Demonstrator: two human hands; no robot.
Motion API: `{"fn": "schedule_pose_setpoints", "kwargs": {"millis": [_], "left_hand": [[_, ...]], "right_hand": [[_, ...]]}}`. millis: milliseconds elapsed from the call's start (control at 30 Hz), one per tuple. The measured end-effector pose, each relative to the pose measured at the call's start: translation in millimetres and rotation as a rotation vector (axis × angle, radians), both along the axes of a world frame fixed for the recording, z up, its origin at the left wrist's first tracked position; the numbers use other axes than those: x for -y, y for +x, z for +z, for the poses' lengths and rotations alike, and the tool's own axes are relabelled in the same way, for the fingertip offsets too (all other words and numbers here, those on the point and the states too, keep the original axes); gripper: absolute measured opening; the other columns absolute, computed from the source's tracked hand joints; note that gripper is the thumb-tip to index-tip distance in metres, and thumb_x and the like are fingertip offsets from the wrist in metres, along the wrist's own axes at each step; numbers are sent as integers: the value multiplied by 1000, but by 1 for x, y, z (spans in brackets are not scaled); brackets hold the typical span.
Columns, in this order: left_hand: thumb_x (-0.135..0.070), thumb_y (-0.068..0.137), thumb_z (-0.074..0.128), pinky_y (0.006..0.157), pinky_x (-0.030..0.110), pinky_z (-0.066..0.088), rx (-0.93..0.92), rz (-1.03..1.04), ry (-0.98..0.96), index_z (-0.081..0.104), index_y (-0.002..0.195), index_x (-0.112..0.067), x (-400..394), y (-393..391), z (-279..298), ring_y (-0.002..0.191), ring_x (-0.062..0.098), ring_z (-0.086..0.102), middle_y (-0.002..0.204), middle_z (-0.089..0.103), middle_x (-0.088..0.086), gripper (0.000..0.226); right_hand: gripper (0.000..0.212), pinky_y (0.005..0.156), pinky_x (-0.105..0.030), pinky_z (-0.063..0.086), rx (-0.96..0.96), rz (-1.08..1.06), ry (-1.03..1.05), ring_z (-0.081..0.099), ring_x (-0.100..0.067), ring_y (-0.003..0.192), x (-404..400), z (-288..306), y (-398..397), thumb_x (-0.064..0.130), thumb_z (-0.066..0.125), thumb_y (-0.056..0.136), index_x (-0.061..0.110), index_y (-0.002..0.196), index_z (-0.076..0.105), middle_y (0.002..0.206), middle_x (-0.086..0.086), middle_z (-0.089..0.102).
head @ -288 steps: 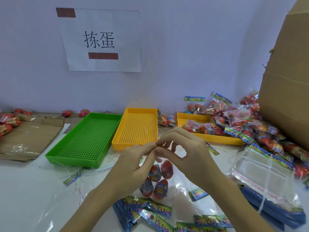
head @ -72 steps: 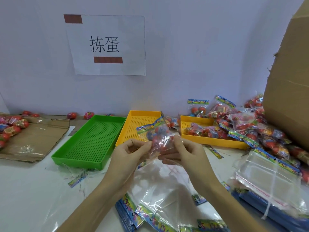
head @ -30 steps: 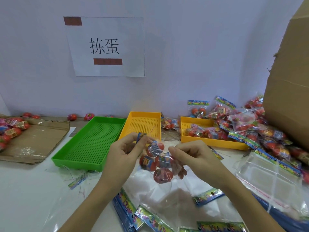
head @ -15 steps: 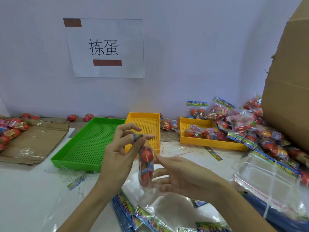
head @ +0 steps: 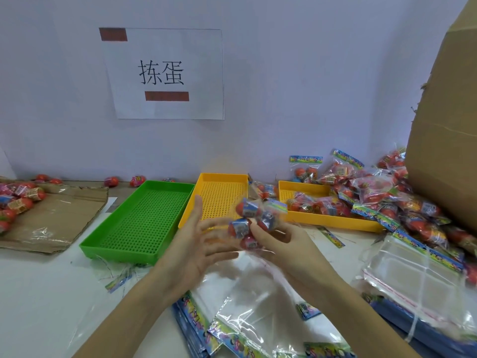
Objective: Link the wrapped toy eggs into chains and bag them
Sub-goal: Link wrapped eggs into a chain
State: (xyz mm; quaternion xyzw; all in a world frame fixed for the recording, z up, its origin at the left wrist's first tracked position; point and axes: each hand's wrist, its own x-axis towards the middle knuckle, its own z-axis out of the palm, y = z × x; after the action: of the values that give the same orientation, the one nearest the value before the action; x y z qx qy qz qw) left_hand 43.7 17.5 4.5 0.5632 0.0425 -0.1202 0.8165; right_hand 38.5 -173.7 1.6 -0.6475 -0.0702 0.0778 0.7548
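Observation:
A clear bag of red wrapped toy eggs (head: 249,220) with a colourful header card is held above the table in front of the yellow tray. My right hand (head: 281,244) grips it from below, fingers closed on the lower eggs. My left hand (head: 196,241) is just left of the bag, fingers spread, holding nothing. Several filled egg bags (head: 382,200) are heaped at the right. Loose wrapped eggs (head: 18,200) lie at the far left.
A green tray (head: 121,244) and a yellow tray (head: 222,177) sit side by side; a second yellow tray (head: 330,220) holds filled bags. Empty clear bags (head: 418,277) are stacked at the right, more (head: 245,306) below my hands. Flat cardboard (head: 62,218) lies left, a cardboard box (head: 449,125) right.
The eggs went into the bag. My left hand let go of the bag's top and opened; my right hand took the bag and carried it up and to the right.

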Motion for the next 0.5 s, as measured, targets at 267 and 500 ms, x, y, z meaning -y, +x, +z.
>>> {"fn": "schedule_pose_setpoints", "kwargs": {"millis": [267,500], "left_hand": [[-9,80,86,85,31,62,310,-56,289,76,102,2,-5,-2,-19,96,33,78,97,79,19,26],[-11,79,87,76,30,63,276,-157,331,83,100,-9,-11,-2,-13,95,33,79,101,80,18,21]], "right_hand": [[46,78,-28,61,-66,-70,22,76,-23,97,5,12,3,67,63,84,29,102,81,104,-6,79],[34,78,-29,62,-144,-140,164,76,-23,93,22,11,10,36,76,84,5,95,82,106,-16,77]]}}
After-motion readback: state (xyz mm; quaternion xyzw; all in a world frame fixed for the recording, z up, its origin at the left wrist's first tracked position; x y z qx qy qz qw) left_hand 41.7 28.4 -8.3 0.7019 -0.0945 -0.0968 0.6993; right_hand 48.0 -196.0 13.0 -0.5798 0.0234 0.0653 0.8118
